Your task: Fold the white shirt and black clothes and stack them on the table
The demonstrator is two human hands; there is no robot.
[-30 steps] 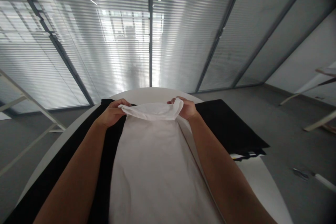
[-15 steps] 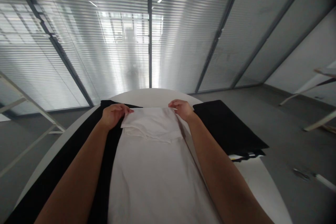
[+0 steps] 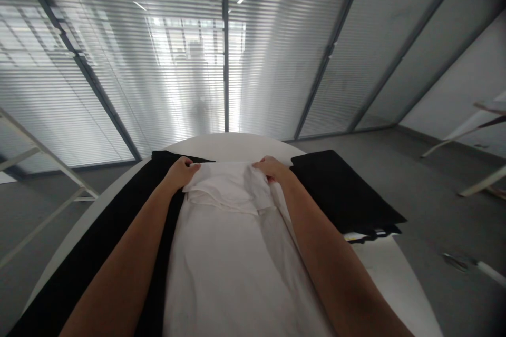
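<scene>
White cloth (image 3: 221, 263) laid lengthwise down the middle of the round white table (image 3: 233, 143), running from my near side toward the far rim. Its far end is doubled back toward me in a short flap (image 3: 227, 189); the flap's near edge is wavy and uneven, with creases below it.

My left hand (image 3: 185, 172) pinches the far left corner of the fold, thumb along the top. My right hand (image 3: 272, 168) grips the far right corner, fingers partly hidden by the cloth. Fold line fairly straight between the two.

Left of the white cloth, a long black cloth (image 3: 90, 242) runs from the near left to the far side, right up against the white. Right, beyond my forearm, a flat black folded piece (image 3: 343, 189); white and a little yellow show under its near edge, too small to make out.

Far side: tall windows with pale blinds (image 3: 269, 73), dark uprights between. Left, a pale slanted frame (image 3: 47, 152) on the grey floor (image 3: 336, 142).
</scene>
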